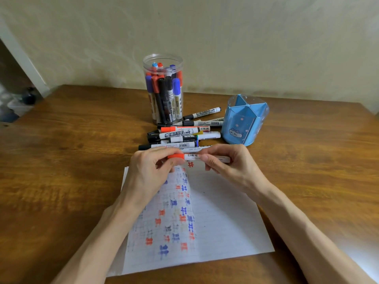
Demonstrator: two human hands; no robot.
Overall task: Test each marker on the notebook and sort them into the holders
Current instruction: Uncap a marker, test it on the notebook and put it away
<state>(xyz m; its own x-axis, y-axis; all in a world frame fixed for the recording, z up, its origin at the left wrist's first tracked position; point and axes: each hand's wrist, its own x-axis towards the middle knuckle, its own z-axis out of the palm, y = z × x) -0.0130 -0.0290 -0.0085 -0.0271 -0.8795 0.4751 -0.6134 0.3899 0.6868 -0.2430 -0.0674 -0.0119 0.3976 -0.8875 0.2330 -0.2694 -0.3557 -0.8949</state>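
Above the notebook's (215, 222) far edge, the left hand (147, 171) pinches the red cap of a whiteboard marker (185, 156), fingers clamped on it. The right hand (227, 162) has its fingers gripping the white barrel. At 12 o'clock lie loose markers (180, 134), with the clear jar (163, 89) beyond them and the blue holder (244, 121) at 1 o'clock.

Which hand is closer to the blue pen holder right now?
Right. The right hand holds the barrel of the red marker just in front of the blue pen holder; the left hand grips its cap, farther left.

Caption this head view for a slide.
Left hand and right hand hold a red marker over the notebook; loose markers, jar and blue holder behind.
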